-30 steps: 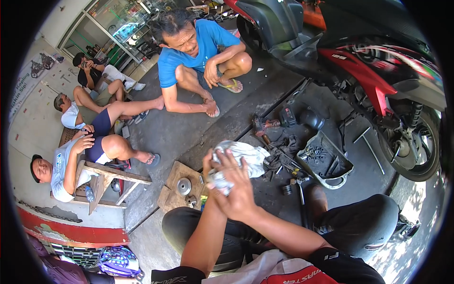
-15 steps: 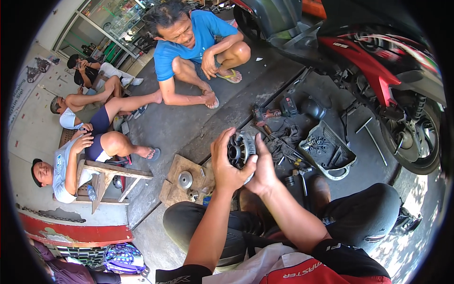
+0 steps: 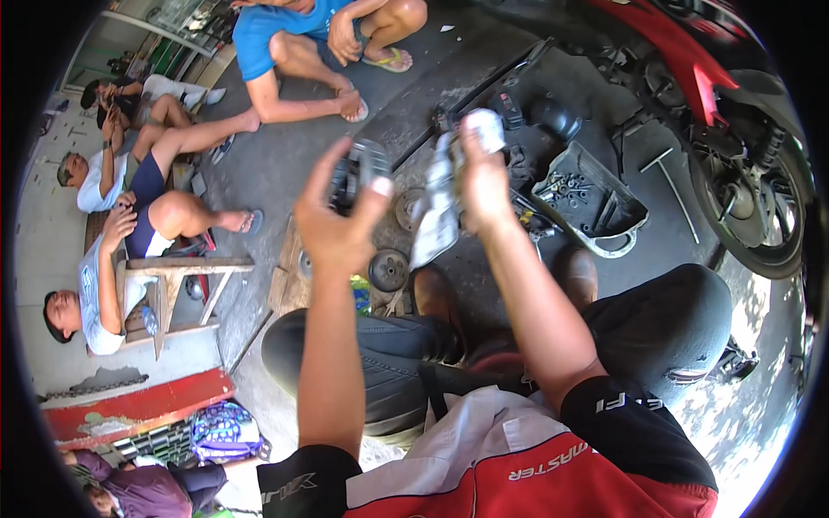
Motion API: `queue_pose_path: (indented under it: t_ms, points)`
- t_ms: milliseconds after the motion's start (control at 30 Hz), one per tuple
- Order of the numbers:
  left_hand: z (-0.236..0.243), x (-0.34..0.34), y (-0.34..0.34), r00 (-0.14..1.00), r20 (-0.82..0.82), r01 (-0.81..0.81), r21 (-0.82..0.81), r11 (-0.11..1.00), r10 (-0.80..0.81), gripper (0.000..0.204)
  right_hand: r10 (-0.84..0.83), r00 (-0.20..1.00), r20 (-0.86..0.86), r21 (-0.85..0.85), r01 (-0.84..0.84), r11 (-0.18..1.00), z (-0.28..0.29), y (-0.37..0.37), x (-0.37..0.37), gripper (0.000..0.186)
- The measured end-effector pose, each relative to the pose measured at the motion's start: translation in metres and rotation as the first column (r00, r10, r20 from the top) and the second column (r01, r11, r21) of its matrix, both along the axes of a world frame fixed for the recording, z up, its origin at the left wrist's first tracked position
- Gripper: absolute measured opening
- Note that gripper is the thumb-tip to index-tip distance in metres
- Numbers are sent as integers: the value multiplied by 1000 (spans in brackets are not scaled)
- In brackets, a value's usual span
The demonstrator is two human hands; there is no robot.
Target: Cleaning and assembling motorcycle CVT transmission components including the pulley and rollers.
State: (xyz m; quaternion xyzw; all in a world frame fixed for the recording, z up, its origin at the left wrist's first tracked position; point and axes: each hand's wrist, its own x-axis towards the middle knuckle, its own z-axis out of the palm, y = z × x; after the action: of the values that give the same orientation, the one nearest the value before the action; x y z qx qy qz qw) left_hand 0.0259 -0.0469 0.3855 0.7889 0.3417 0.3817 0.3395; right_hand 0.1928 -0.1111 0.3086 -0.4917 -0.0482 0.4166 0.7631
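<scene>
My left hand (image 3: 341,224) grips a dark ribbed round metal part (image 3: 363,164) at the centre of the view, thumb and fingers around its sides. My right hand (image 3: 484,186) holds a bunched white cloth (image 3: 432,229) to the right of the part, apart from it. Beneath my hands on the floor are a round metal plate (image 3: 389,269), a wooden board (image 3: 285,293) and my two shoes. A grey tray (image 3: 632,226) of small fasteners and tools lies to the right of the cloth.
A red-and-black motorbike (image 3: 695,60) stands at the right, a T-handle wrench (image 3: 678,194) beside its wheel. A person in blue (image 3: 285,56) squats ahead. Several people lounge on the left by a wooden bench (image 3: 186,266). A patterned backpack (image 3: 224,427) lies lower left.
Both hands, together earlier, have separated and moved up and away from me. The metal part stays in my left hand; the white cloth is in my right. The view has shifted.
</scene>
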Motion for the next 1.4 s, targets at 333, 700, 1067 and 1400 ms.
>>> queue_pose_path:
  t_ms: [333, 700, 1067, 1400]
  points:
    - [111, -94, -15, 831, 556, 194, -321, 927, 18, 111, 386, 922, -35, -419, -364, 832, -153, -7, -57, 36]
    - [46, -47, 46, 852, 523, 458, -774, 438, 32, 102, 635, 708, 309, -699, -283, 657, -211, -13, -17, 62]
    - [-26, 13, 79, 964, 263, 242, -933, 265, 45, 79, 299, 541, 786, -607, 581, 542, -257, -176, 124, 24]
    - [-173, -4, 74, 855, 496, 495, -868, 47, 154, 54, 528, 736, 424, -472, -318, 822, -203, -74, 28, 85]
